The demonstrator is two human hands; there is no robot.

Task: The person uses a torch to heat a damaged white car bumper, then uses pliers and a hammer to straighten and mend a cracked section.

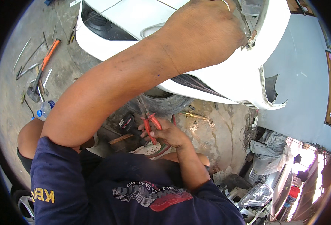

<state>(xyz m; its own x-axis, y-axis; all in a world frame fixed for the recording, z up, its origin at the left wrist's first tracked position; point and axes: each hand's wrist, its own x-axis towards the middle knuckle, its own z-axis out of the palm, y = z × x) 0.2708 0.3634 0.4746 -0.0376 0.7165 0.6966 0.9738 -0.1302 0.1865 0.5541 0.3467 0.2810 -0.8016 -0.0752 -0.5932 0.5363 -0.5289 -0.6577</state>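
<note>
My left arm reaches up across the view to a white car bumper [225, 82]. My left hand [206, 35], with a ring on one finger, is closed against the bumper's broken, rusty edge. Its fingertips are turned away, so what they grip is hidden. Lower down, my right hand [171, 134] holds pliers [146, 122] by their red handles, jaws pointing up. The pliers are in front of a tyre [173, 105] lying under the bumper. Just left of the right hand, a dark cordless tool [126, 123] rests near the floor.
A brass gas torch [198, 117] lies on the concrete. At left are a hammer [47, 62] with an orange handle, several tools and a water bottle [45, 108]. Plastic sheeting [266, 150] and a loose headlight [257, 195] stand at right, below a pale blue panel [296, 82].
</note>
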